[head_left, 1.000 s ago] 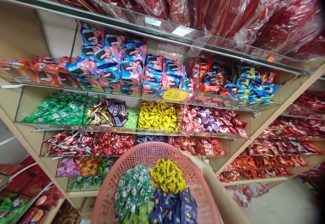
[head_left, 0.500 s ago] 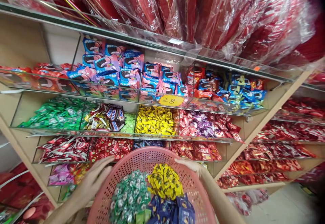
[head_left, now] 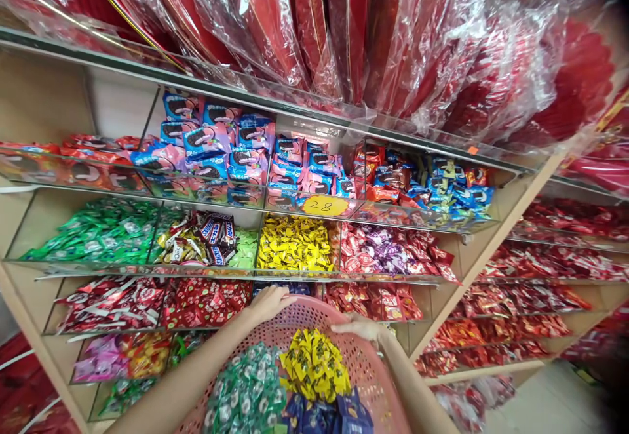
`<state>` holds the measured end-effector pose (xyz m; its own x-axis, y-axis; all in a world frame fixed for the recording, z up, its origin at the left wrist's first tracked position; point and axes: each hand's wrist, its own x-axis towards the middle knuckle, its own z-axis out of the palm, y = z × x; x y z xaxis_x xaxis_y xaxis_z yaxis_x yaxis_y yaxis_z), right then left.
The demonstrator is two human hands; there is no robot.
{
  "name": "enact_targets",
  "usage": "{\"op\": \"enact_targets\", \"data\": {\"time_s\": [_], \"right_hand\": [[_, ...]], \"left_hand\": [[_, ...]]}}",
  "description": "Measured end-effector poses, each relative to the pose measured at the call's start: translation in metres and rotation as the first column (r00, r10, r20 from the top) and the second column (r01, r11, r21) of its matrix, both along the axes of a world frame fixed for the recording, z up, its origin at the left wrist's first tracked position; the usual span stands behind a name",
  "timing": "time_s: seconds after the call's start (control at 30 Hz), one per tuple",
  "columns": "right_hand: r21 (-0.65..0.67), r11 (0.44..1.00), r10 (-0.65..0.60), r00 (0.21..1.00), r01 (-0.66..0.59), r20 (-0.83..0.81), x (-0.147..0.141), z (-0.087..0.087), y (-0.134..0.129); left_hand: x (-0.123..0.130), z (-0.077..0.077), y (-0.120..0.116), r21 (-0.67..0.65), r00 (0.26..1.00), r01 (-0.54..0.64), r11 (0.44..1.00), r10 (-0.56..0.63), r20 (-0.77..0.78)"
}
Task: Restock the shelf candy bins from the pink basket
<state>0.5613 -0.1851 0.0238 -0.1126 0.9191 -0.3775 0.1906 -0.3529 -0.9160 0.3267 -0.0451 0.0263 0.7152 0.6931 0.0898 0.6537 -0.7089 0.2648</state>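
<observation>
A pink perforated plastic basket (head_left: pixel 371 381) is at the bottom centre. Piles of green-wrapped candies (head_left: pixel 246 388), yellow-wrapped candies (head_left: pixel 314 365) and dark blue packets (head_left: pixel 319 414) lie in it. My right hand (head_left: pixel 361 329) grips the basket's right rim, thumb stretched over the inside. At the far rim is my left hand (head_left: pixel 269 304), its fingers extended and nothing visible in them; whether it touches the rim I cannot tell. Just beyond those fingers, a shelf compartment of dark blue packets (head_left: pixel 298 288) is partly hidden by the hand and basket.
Divided shelves hold green candies (head_left: pixel 98 231), yellow candies (head_left: pixel 295 244), Snickers bars (head_left: pixel 217 234) and blue-pink cookie packs (head_left: pixel 211 136). Clear strips front the shelves, one with a yellow price tag (head_left: pixel 325 205). Plastic-wrapped red goods (head_left: pixel 334 34) stand above. More shelves continue at right.
My left hand has moved from the basket's left side rightward and up to its far rim. My right hand stays on the rim. The view has shifted slightly.
</observation>
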Motion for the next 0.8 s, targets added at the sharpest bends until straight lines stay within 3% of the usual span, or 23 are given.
{"op": "enact_targets", "data": {"time_s": [0.27, 0.43, 0.63, 0.7, 0.8], "right_hand": [[0.051, 0.998, -0.033, 0.991, 0.027, 0.133, -0.009, -0.001, 0.015], [0.163, 0.986, -0.029, 0.999, 0.022, 0.038, -0.017, -0.012, 0.024], [0.319, 0.943, -0.16, 0.971, 0.097, 0.178, -0.021, -0.016, 0.022], [0.404, 0.909, -0.257, 0.906, 0.107, 0.337, -0.021, -0.007, 0.016], [0.487, 0.866, -0.43, 0.66, 0.11, 0.616, -0.022, 0.02, 0.003]], "left_hand": [[-0.02, 0.001, 0.003, 0.017, 0.996, -0.089, 0.996, 0.088, 0.032], [-0.031, 0.0, 0.003, 0.025, 0.992, -0.128, 0.991, 0.128, 0.015], [-0.033, -0.001, 0.001, 0.017, 0.989, -0.151, 0.988, 0.151, 0.001], [-0.034, 0.0, 0.0, 0.007, 0.986, -0.164, 0.986, 0.164, -0.006], [-0.034, 0.001, -0.001, -0.009, 0.985, -0.175, 0.985, 0.175, -0.01]]}}
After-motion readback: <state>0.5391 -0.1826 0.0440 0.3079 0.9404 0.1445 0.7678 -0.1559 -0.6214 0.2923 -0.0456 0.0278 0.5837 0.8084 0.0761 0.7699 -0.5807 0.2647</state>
